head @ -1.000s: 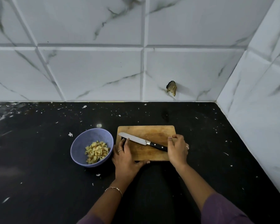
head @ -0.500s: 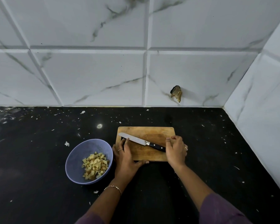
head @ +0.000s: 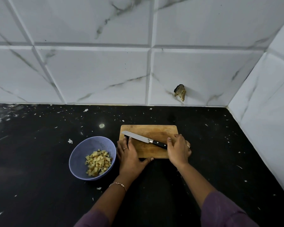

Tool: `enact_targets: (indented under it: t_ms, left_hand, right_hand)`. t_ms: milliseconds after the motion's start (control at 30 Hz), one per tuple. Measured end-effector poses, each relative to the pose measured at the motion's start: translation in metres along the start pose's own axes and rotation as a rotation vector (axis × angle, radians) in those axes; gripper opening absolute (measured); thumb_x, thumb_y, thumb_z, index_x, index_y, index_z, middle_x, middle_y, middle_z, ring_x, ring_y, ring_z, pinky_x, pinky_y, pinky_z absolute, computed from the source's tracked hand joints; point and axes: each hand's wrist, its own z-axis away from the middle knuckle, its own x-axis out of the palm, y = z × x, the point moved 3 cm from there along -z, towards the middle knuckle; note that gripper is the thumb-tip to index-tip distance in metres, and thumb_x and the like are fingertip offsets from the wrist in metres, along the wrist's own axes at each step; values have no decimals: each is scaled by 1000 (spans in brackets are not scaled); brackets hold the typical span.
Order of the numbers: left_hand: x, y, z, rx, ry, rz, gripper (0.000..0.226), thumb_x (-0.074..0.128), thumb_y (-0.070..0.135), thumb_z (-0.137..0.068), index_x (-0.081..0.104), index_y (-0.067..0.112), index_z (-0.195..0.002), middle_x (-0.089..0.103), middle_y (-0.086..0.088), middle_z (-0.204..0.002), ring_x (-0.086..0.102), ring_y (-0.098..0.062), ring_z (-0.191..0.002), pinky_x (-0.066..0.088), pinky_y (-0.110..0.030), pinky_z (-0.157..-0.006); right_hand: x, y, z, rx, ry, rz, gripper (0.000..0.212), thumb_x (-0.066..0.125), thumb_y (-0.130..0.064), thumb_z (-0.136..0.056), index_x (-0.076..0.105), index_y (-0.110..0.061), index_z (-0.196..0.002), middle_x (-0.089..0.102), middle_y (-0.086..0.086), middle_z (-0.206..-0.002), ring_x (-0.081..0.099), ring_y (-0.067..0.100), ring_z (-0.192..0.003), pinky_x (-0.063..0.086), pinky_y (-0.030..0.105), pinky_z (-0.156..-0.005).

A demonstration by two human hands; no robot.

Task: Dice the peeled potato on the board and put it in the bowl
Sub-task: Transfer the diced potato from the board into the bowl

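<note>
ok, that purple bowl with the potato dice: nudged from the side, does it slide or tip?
Probably slides: the bowl sits on a smooth-looking black counter. Looks like thin plastic, so likely light. The potato dice lie low inside, so tipping seems unlikely.

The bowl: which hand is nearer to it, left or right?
Left. The left hand lies on the board's left edge, just beside the bowl. The right hand is at the knife handle, near the board's right end, farther away.

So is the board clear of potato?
Clear, where visible: only the knife lies on the board; the diced potato sits in the bowl.
</note>
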Motion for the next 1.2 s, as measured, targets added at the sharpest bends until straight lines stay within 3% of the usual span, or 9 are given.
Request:
enact_targets:
  t_ms: [167,333,600,767,900,967,1100,1200]
  left_hand:
    - [-9,20,10,154,51,25,106,66,59,-81,9,7,-155,6,-10,-164,-6,-27,-151,-2,-40,-123]
    - [-34,33,23,216,158,94,84,63,37,-90,18,7,-154,18,-8,-162,6,-26,-151,2,-33,-122]
    - [-84,-12,43,115,374,160,61,63,21,-91,40,6,-145,43,-9,-149,32,-26,-142,25,-37,-118]
    - [-107,-62,54,-38,438,199,60,65,21,-90,43,9,-144,46,-5,-147,36,-20,-138,23,-27,-115]
    - [-113,-91,56,-162,483,192,58,60,20,-92,39,12,-145,37,-5,-153,27,-22,-144,29,-40,-118]
    - [-114,-99,57,-219,502,243,60,59,21,-93,35,11,-148,32,-6,-156,24,-23,-146,28,-40,-118]
    - [-110,-114,56,-367,493,520,63,55,26,-98,28,6,-151,30,-10,-157,26,-25,-145,28,-38,-117]
    - [-101,-124,55,-490,390,878,50,51,38,-100,38,17,-143,48,-8,-144,49,-24,-129,43,-42,-108]
  right_hand:
    - [-3,-19,20,-149,31,23,46,57,-32,-97,45,-16,-139,41,1,-149,26,24,-143,24,51,-113]
    - [-1,-45,44,-360,45,-147,39,62,-15,-92,53,-18,-131,49,-2,-140,36,21,-138,29,43,-116]
    - [34,-89,88,-490,-144,-261,38,60,-13,-96,52,-14,-133,49,0,-137,43,16,-130,34,27,-106]
    - [71,-107,107,-342,-342,-392,47,59,-21,-98,45,-16,-142,52,0,-138,50,16,-127,43,31,-105]
    - [89,-113,117,-211,-438,-454,53,54,-30,-101,35,-17,-148,43,3,-149,44,20,-135,40,38,-110]
    - [95,-116,121,-160,-482,-486,53,51,-33,-102,33,-20,-150,41,2,-151,43,21,-136,40,38,-110]
    - [106,-122,129,-97,-537,-542,46,47,-36,-103,36,-25,-147,47,1,-142,48,17,-128,45,41,-107]
    - [109,-124,131,-72,-535,-554,43,45,-37,-104,36,-27,-145,48,-3,-134,49,14,-122,47,38,-103]
